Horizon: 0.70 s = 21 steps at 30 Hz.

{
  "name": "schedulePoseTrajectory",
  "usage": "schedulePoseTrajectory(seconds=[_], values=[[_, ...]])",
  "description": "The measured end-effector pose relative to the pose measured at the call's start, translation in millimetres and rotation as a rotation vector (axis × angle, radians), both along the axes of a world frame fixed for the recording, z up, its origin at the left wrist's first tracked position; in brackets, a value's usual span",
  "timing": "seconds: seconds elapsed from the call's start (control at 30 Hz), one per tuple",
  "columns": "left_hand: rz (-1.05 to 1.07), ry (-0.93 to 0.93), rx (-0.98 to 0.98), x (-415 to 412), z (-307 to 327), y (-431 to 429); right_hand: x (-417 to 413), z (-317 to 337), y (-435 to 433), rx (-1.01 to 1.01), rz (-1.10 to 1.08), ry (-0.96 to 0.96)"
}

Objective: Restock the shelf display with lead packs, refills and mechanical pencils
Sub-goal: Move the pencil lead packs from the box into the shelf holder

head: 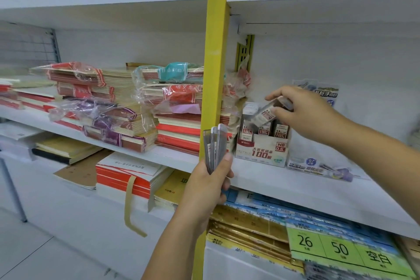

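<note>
Up at the white shelf [295, 188], the person's right hand [302, 116] pinches one lead pack [268, 112], tilted, just above the open display box [261, 150], where more packs stand upright. Lower down, the left hand [213, 179] grips a small bundle of lead packs [214, 145], held upright in front of the yellow post [216, 63]. Bagged notebooks [177, 120] are stacked left of the post.
</note>
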<state>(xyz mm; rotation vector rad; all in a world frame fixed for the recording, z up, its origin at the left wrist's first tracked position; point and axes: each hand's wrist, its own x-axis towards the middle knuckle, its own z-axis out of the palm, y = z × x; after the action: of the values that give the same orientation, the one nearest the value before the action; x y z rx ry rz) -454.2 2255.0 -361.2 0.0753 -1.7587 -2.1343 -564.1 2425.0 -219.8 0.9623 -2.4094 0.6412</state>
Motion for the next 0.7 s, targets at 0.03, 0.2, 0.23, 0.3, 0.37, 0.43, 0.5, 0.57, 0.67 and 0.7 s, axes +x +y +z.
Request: schedulePoseTrajectory(seconds=[0.03, 0.2, 0.23, 0.3, 0.37, 0.43, 0.5, 0.57, 0.67, 0.7], values=[[-0.025, -0.007, 0.015, -0.2, 0.3, -0.3, -2.6, 1.8, -4.2, 0.028, 0.007, -0.002], [-0.089, -0.019, 0.059, 0.0, -1.3, -4.2, -10.7, 8.0, -27.5, -0.056, 0.073, 0.005], [-0.085, -0.02, 0.048, 0.3, -2.5, -5.5, -12.9, 8.2, -30.5, -0.081, 0.078, 0.007], [-0.079, -0.022, 0.018, 0.9, -4.5, -7.6, -18.0, 5.3, -34.9, -0.074, 0.081, 0.004], [-0.067, -0.028, -0.018, 1.6, -5.7, -9.1, -24.3, -3.5, -38.0, -0.025, 0.081, -0.016], [-0.054, -0.025, -0.038, 1.4, -6.6, -9.6, -29.4, -15.1, -39.7, 0.026, 0.069, -0.001], [-0.042, -0.018, -0.021, 1.4, -6.7, -9.3, -33.6, -25.3, -39.6, 0.088, 0.017, 0.124], [-0.034, -0.012, 0.017, 1.5, -5.8, -8.3, -34.7, -31.2, -38.0, 0.159, -0.08, 0.267], [-0.042, 0.002, 0.056, 1.8, -5.0, -7.7, -27.3, -34.5, -34.1, 0.12, -0.118, 0.354], [-0.045, 0.004, 0.06, 2.0, -5.0, -7.7, -20.2, -35.5, -32.2, 0.034, -0.066, 0.306]])
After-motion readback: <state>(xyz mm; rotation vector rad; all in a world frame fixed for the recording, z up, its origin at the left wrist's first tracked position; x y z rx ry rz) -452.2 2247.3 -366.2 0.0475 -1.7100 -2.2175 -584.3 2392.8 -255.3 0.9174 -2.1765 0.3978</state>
